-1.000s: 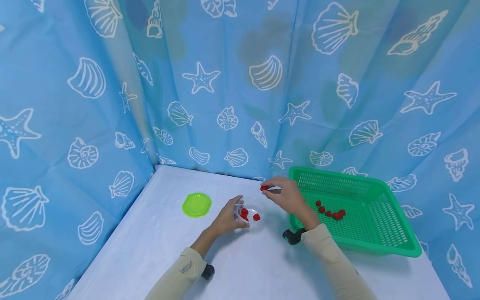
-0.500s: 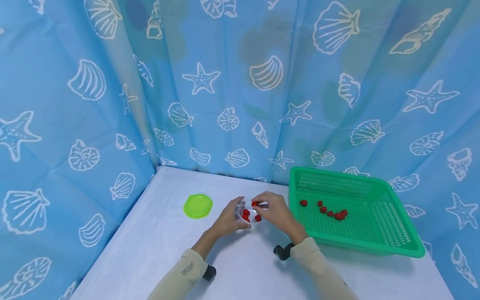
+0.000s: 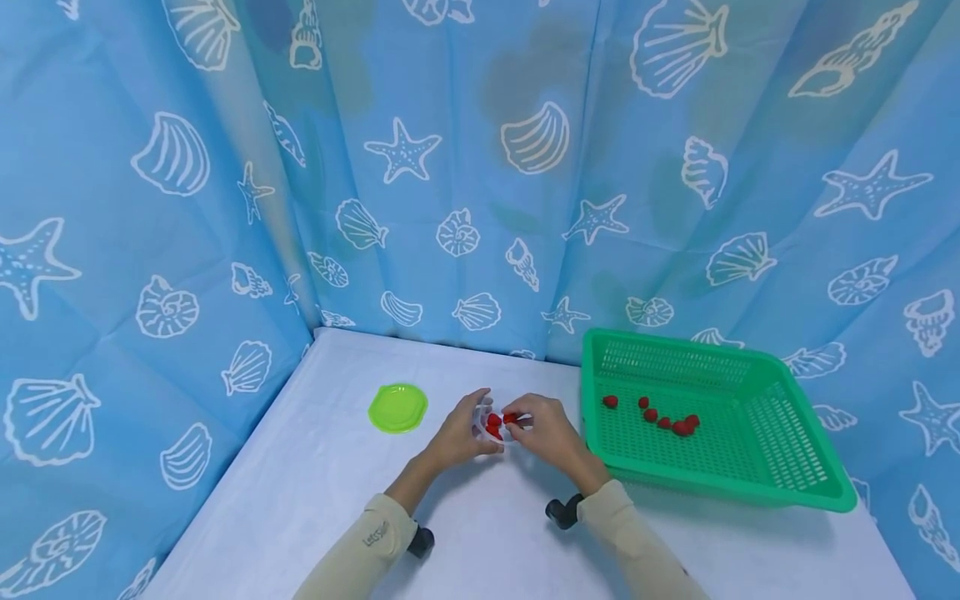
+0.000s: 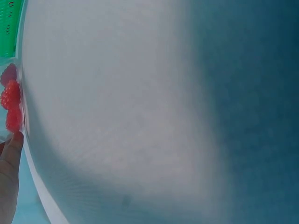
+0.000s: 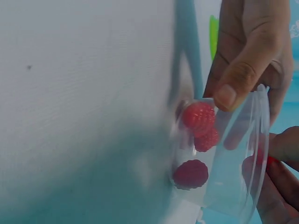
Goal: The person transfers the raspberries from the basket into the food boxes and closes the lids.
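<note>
So the left hand (image 3: 456, 435) is gripping a clear cup (image 5: 223, 184) from its nine o'clock side, thumb and fingers wrapping the wall, probably to steady something that light. The right hand (image 3: 551, 429) is coming in from three o'clock, pinching a red berry (image 3: 510, 418) at the cup's mouth, and at least three loose berries (image 5: 190, 174) are already sitting inside. Can't honestly tell whether the cup's base is touching the bench (image 3: 285, 500). From the cup, a lime-green disc (image 3: 398, 408) is lying well apart around nine, and a green basket (image 3: 731, 454) is standing at three, holding more berries (image 3: 650, 415); its near wall is rising between those and the cup. A shell-print curtain (image 3: 465, 167) is hanging at twelve.
</note>
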Tool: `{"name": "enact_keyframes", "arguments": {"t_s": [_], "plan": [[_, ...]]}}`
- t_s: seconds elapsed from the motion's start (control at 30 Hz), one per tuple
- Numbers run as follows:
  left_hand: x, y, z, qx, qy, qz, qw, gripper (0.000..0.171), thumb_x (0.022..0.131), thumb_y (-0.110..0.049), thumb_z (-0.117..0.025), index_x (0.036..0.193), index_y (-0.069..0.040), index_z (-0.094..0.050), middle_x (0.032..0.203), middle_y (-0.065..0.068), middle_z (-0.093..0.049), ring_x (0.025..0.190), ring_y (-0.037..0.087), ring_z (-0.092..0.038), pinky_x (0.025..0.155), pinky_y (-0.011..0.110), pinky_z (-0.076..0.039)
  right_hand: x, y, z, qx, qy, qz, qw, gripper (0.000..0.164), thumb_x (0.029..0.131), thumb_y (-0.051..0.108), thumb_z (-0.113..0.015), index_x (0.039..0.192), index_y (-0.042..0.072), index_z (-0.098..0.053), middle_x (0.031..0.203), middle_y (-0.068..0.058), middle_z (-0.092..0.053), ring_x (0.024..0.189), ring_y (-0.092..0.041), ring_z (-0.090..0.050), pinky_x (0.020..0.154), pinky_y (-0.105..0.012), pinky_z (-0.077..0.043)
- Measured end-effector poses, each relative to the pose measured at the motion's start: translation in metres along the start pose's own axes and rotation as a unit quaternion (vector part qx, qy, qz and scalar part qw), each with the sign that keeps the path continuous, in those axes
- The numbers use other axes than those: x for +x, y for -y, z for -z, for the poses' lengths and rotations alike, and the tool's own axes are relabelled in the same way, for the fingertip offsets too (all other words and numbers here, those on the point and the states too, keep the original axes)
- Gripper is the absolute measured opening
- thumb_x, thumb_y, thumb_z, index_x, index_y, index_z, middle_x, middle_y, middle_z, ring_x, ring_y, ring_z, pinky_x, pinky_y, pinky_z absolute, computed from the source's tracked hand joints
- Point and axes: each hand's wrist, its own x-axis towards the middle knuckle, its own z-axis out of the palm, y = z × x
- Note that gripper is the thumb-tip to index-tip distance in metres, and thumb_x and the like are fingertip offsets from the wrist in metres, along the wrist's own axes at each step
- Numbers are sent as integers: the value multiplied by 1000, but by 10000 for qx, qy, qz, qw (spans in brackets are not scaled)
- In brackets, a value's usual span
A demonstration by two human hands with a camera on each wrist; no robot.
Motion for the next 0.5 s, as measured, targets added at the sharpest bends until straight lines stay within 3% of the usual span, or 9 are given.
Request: {"name": "enact_keyframes", "arguments": {"t_s": [0.5], "plan": [[0, 0, 1, -26, 23, -33, 10000, 96, 74, -20, -86, 151, -14, -30, 143, 5, -46, 131, 24, -44, 95, 36, -51, 7, 2, -2, -420, 640, -225, 9968, 29, 80, 6, -79, 108, 8, -74, 107, -3, -70, 94, -18, -66, 81, -32, -57]]}}
